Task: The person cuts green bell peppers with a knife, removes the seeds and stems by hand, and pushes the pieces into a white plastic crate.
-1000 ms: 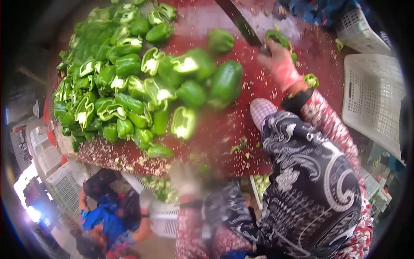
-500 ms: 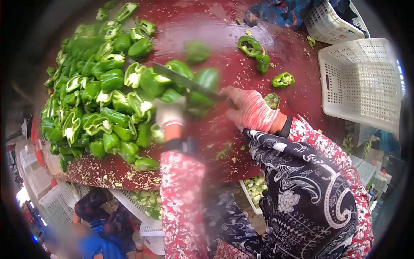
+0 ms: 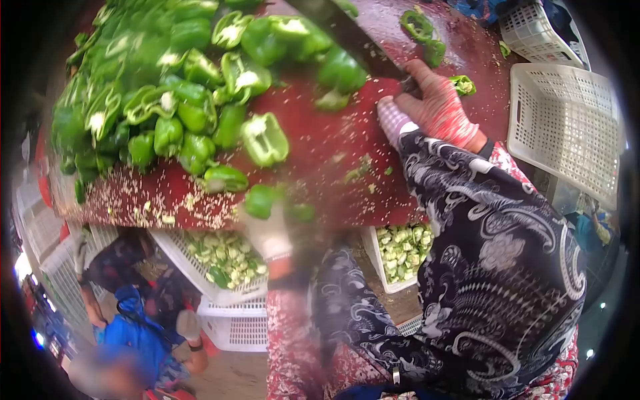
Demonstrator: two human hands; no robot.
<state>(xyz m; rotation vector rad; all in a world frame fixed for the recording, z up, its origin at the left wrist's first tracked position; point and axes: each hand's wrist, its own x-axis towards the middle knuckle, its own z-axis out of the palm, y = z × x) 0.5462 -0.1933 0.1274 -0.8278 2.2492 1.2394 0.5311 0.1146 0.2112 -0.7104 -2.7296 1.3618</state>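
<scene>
My right hand (image 3: 437, 107), in a red and white glove, grips a wide-bladed knife (image 3: 350, 37) by its handle end; the blade points up and left over the table. My left hand (image 3: 268, 237), white-gloved and blurred, is at the table's front edge with a green pepper (image 3: 262, 201) at its fingers. Between the hands, cut green peppers (image 3: 343, 70) lie on the red table (image 3: 320, 140). Left of them is a large heap of green peppers (image 3: 183, 100), many halved. A halved pepper (image 3: 265, 139) sits open side up near the heap.
Below the front edge are a white basket (image 3: 257, 290) and a white container (image 3: 393, 287), both with pale pepper cores. Empty white baskets (image 3: 567, 127) stand at right. Pepper scraps (image 3: 417, 27) and seeds dot the table. A person in blue (image 3: 137, 330) is at lower left.
My left hand has drawn back from the peppers under the knife to the table's front edge. The knife hand has moved up and right. The whole view has shifted, showing more below the table.
</scene>
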